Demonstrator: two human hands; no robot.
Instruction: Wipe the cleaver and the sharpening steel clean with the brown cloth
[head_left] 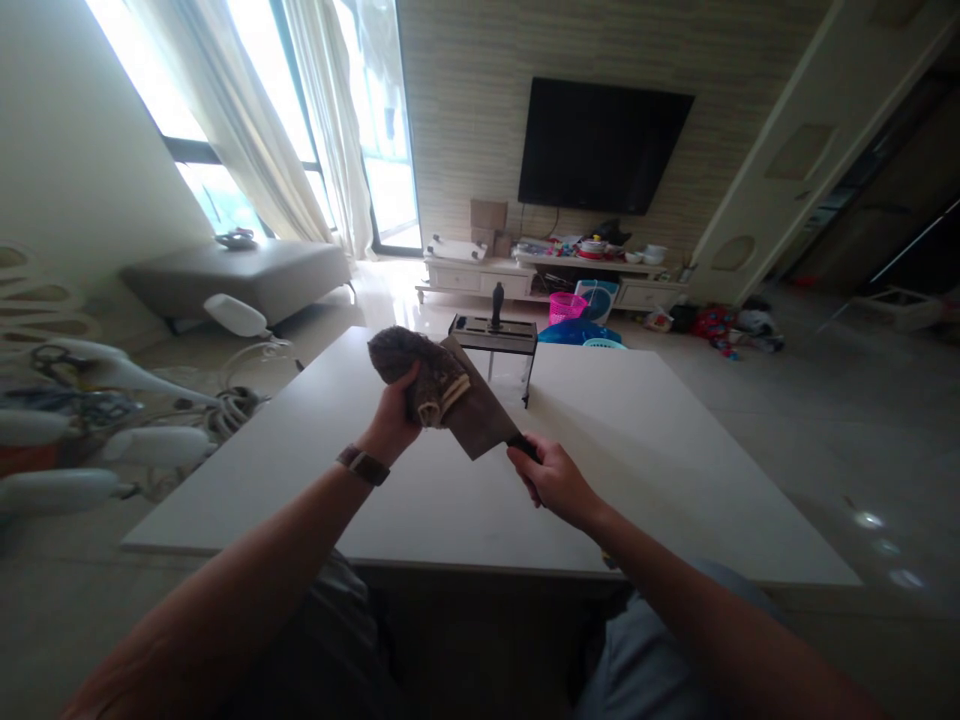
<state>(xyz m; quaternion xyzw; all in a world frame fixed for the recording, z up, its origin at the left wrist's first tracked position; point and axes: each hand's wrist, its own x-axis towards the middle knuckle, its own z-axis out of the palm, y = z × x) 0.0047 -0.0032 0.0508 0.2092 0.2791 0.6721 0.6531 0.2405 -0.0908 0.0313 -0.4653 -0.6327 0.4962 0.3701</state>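
A bunched brown cloth [405, 355] is gripped in my left hand [397, 408], whose wrist wears a dark band. The cloth lies against the broad blade of a cleaver [480, 415], covering part of its far end. My right hand [553, 478] is closed around the cleaver's black handle, and the blade is held tilted above the white table [315, 500]. Just beyond the blade stands a knife block [517, 365] with a dark slotted top and clear sides. One black-handled tool [497, 303] stands up out of its top.
A pink basket [568, 307] and a blue round object [577, 332] are beyond the table's far edge. White lamp parts and coiled cables [236, 405] crowd the left side. At the back are a bench [240, 280], a TV cabinet [480, 280] and a wall television [604, 145].
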